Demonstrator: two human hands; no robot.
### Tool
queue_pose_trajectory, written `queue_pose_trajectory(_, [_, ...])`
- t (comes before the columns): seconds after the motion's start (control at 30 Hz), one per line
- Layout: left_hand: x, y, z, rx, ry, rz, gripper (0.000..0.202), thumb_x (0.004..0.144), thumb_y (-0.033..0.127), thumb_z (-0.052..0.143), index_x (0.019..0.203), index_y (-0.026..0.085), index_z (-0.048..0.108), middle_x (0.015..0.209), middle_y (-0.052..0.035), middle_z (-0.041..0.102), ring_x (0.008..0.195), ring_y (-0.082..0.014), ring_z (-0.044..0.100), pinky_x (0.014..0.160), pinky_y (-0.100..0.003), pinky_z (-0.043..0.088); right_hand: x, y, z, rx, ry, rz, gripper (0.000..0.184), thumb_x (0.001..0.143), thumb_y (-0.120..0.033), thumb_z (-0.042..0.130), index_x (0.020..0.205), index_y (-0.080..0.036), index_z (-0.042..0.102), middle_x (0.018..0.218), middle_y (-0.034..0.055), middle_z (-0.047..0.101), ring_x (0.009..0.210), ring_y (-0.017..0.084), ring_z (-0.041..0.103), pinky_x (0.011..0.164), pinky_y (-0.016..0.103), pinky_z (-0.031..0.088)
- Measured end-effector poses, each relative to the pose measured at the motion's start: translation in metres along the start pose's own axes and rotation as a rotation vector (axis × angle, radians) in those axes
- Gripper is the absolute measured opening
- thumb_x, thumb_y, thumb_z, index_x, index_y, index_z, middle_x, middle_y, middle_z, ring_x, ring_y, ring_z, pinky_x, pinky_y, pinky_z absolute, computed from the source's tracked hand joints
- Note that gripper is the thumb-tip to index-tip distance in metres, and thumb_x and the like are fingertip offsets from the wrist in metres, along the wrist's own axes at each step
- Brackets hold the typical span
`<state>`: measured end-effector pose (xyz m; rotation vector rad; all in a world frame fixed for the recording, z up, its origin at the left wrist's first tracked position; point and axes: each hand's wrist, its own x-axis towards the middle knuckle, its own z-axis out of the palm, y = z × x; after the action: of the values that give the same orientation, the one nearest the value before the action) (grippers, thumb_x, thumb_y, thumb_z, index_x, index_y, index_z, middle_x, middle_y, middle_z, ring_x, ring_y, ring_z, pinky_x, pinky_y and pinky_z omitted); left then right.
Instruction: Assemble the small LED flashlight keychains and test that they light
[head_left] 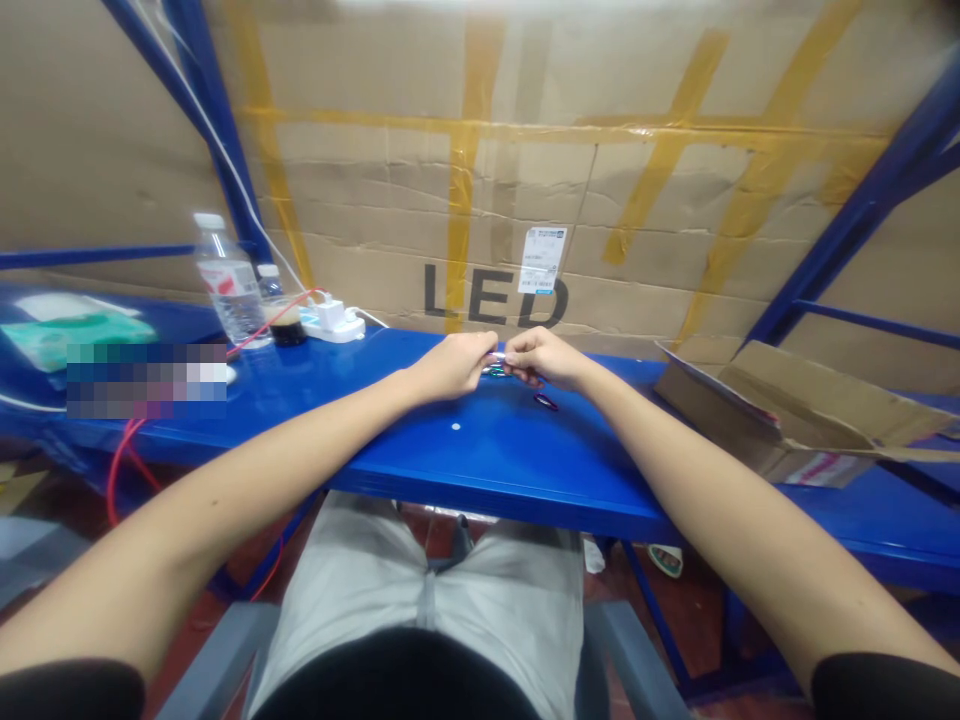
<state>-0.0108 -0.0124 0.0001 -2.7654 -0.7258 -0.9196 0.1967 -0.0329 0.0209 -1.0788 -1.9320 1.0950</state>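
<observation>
My left hand (457,366) and my right hand (544,358) meet over the blue table, fingers closed. Between their fingertips is a small shiny metal piece (496,357), silvery to purple, which both hands pinch. Just under it shows a green metallic piece (495,371), partly hidden by the fingers. A dark purple oval loop (546,402), shaped like a small carabiner, is below my right hand; whether it lies on the table or hangs from something I cannot tell. Blur hides the finer details of these pieces.
An open cardboard box (795,420) stands right on the blue table (480,460). At left are a water bottle (227,285), a small bottle of dark liquid (286,322), a power strip (334,325), a red cable (120,455) and a green packet (75,335). Large cardboard (375,220) backs the table.
</observation>
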Motion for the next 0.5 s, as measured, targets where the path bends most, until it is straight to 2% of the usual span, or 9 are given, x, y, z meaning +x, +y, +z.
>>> queue_pose_trajectory(0.2, [0.0012,0.0021,0.0019,-0.024,0.011,0.063,0.01,0.096,0.019,0.043,0.089,0.019,0.051,0.087,-0.0098,0.064,0.082,-0.0226,0.061,0.071,-0.033,0.044,-0.0007,-0.0025,-0.0019,0.102,-0.042,0.092,0.004,0.062,-0.018,0.064,0.059,-0.015,0.064,0.044,-0.0006,0.05,0.035,0.009,0.039,0.033,0.022,0.025])
queue_pose_trajectory(0.5, [0.0012,0.003,0.0012,-0.093,0.019,0.086,0.013,0.098,0.021,0.043,0.088,0.02,0.05,0.087,-0.0085,0.062,0.082,-0.0213,0.059,0.074,-0.033,0.044,-0.001,-0.002,-0.0062,0.182,-0.093,0.124,0.006,0.064,-0.019,0.066,0.062,-0.015,0.062,0.043,-0.0015,0.048,0.034,0.008,0.037,0.032,0.02,0.025])
